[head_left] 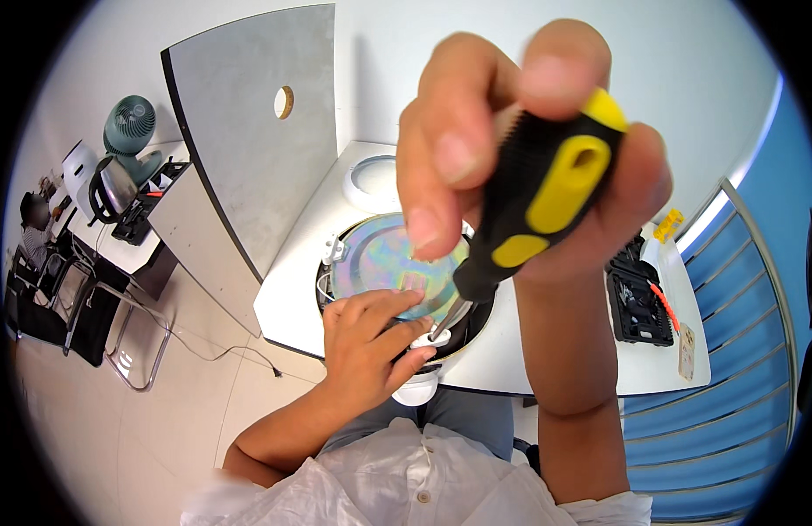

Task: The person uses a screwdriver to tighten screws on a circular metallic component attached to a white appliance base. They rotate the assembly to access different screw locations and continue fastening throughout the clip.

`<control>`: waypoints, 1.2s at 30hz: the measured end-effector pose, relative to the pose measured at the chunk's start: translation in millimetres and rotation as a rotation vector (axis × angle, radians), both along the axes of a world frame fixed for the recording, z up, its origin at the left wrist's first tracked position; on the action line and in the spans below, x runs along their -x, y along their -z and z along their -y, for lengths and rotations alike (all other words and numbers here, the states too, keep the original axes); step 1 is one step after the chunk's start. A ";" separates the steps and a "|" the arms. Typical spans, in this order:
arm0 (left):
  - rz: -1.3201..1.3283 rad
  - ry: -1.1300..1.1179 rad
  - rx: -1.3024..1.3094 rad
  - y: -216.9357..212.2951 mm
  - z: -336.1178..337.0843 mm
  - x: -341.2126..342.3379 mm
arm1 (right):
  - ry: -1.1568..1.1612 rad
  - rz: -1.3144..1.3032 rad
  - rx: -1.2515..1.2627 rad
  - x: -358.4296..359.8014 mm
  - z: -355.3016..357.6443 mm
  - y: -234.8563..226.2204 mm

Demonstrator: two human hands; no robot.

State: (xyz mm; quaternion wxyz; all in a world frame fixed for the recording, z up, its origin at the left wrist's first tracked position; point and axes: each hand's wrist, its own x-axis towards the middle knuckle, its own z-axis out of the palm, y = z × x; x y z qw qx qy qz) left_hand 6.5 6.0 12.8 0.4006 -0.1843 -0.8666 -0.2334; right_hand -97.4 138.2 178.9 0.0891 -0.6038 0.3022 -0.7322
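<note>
A round appliance lies on the white table in front of me, with an iridescent metal plate [358,259] facing up and white plastic tabs around its rim. My left hand [362,342] rests on the plate's near edge, fingers stretched out. Its thumb and forefinger lie beside a white tab [438,339]. Raised close to the camera, my right hand [454,131] is closed around the black and yellow handle of a screwdriver [520,197]. The screwdriver slants down to the left, and its tip meets the tab by my left fingers. Any screw there is too small to make out.
Behind the appliance sits a white round part [369,182]. An open black tool case [638,302] and a small yellow object [668,225] are on the right, near a metal railing [757,237]. A grey partition [248,114] stands left; beyond are a kettle [117,188], fan, chair and a person.
</note>
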 end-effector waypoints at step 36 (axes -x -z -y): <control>0.027 0.000 0.017 -0.5 -0.3 1.5 | 0.024 -0.028 -0.033 4.7 7.0 11.3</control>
